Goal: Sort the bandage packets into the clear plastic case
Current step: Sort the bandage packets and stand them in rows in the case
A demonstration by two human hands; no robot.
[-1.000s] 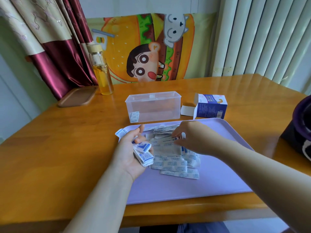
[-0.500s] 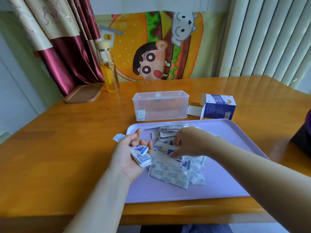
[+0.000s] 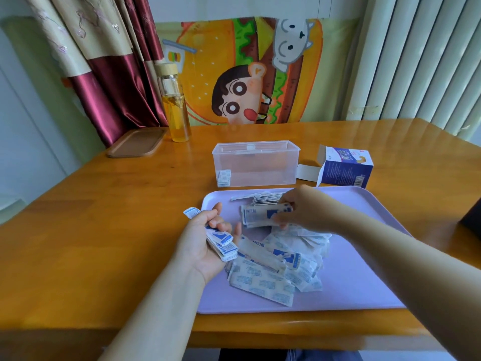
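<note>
L grip (image 3: 205, 241) clamped on small pkts (image 3: 223, 244), R grip (image 3: 304, 209) pinching long pkts (image 3: 260, 216), clear case (image 3: 256, 162) behind tray (image 3: 364, 256), carton (image 3: 345, 166) beside it

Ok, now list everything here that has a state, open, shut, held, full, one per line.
clear plastic case: upright, a few stored packets at its left end, otherwise empty
bandage box: end flap open
bottle: capped, upright, partly full of yellow liquid
left hand: grips small packets
right hand: pinches long packets over the tray
loose packets: heaped on the tray
</note>
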